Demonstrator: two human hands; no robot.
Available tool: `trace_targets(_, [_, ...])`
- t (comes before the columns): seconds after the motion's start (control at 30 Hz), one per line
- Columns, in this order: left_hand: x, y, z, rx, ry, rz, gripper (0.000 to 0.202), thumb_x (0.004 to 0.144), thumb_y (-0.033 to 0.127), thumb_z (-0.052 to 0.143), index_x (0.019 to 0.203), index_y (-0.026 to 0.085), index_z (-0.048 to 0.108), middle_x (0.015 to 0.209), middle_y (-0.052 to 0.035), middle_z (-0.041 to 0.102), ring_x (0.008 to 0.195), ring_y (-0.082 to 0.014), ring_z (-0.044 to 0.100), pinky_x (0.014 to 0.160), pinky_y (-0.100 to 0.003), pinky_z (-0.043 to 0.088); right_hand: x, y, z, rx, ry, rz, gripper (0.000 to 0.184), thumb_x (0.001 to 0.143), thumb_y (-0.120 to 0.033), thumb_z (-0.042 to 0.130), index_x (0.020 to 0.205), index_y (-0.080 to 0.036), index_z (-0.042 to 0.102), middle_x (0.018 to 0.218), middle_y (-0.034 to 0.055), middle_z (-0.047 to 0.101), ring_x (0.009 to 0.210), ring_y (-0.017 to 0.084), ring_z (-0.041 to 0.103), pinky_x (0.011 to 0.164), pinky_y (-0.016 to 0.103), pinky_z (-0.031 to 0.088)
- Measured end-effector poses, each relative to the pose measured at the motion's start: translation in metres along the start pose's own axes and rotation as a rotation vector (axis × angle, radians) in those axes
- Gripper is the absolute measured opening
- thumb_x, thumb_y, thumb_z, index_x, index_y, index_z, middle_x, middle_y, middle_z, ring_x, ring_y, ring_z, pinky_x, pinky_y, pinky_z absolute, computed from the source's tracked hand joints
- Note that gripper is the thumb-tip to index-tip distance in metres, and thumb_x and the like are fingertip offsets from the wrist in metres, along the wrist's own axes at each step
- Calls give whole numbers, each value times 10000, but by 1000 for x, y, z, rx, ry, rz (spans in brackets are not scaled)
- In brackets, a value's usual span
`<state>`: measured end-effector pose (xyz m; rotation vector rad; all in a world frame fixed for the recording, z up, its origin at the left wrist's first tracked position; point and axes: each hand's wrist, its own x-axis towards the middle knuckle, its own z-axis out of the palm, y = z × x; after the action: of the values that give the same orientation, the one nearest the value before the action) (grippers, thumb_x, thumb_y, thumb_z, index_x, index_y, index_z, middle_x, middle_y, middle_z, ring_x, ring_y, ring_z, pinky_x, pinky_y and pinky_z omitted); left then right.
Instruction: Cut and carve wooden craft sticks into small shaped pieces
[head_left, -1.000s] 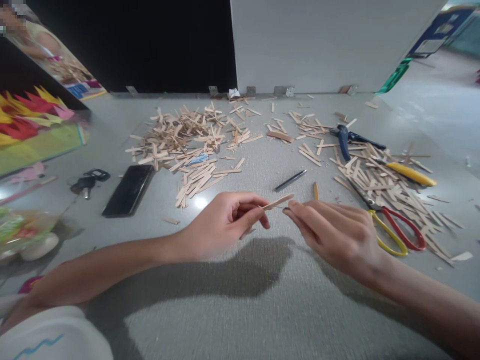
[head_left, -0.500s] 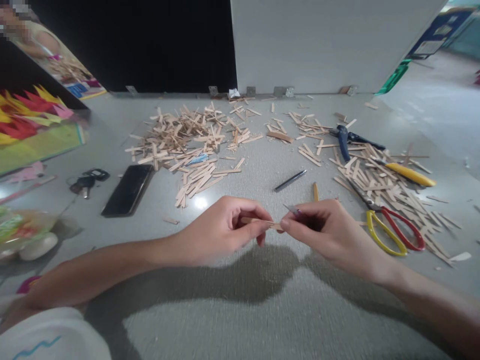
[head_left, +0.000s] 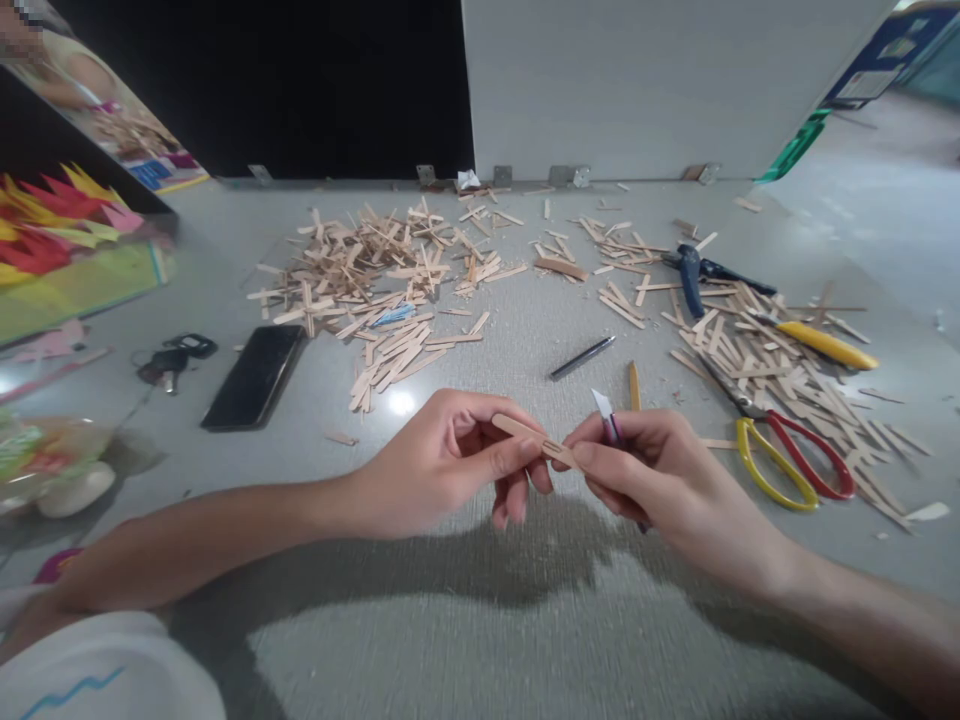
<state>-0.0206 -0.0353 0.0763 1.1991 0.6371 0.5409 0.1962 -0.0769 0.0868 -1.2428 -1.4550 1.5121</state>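
A wooden craft stick (head_left: 556,451) with a narrow slot near its right part is held up over the table, slightly tilted. My left hand (head_left: 439,455) pinches it between thumb and fingers around its middle. At its right end, the thumb and forefinger of my right hand (head_left: 664,470) grip it too. That same hand also holds a craft knife (head_left: 609,425), its pale blade pointing up and away between the fingers; most of its handle is hidden. Just beyond the hands lie a dark pen (head_left: 583,357) and a yellow stick-like piece (head_left: 634,386).
A large heap of cut sticks (head_left: 375,255) lies behind my left hand. To the right are scissors (head_left: 795,460), blue-handled pliers (head_left: 690,280), a yellow-handled tool (head_left: 825,343) and more sticks. A phone (head_left: 253,378), keys (head_left: 176,362) and a white container (head_left: 112,665) occupy the left.
The stick has turned so its broad, slotted face shows. The knife in my right hand has swung upright, its blade now away from the stick. Both hands remain in nearly the same place.
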Motion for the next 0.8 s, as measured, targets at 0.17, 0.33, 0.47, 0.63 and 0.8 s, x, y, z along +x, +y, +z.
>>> trace_targets(0.17, [3,-2,-1,7,28,69,285,1007,387,755,889,127,745,773,-25,727,562,-100,669,528,-199,561,0,3,1,-14,-12,-34,354,970,-392,666,679,-191,646,577,-42,533,463,73,347,392,235,239])
trace_targets(0.33, [2,-1,3,239,128,111,288,1017,282,666,771,139,705,671,4,653,545,-85,592,519,-186,495,-1,10,9,-59,-9,-62,283,948,-354,701,721,-185,682,605,-40,568,522,87,393,469,236,316])
trace_targets(0.47, [-2,0,7,395,157,123,272,988,257,638,739,156,678,621,19,608,528,-80,538,506,-183,449,-1,17,15,-117,97,-77,262,887,-329,748,700,-201,615,620,-50,527,566,100,411,490,234,332])
trace_targets(0.63, [-2,0,6,371,158,101,266,958,270,640,715,163,659,616,20,602,502,-74,516,474,-175,434,-1,18,17,-94,33,-113,368,998,-365,611,669,-202,584,609,-48,433,572,106,355,499,244,318])
trace_targets(0.8, [-2,1,5,345,189,79,301,949,287,649,677,160,669,583,12,628,448,-67,523,430,-163,418,-3,19,15,-139,109,-134,395,1023,-375,568,670,-200,587,605,-45,422,561,109,351,499,250,329])
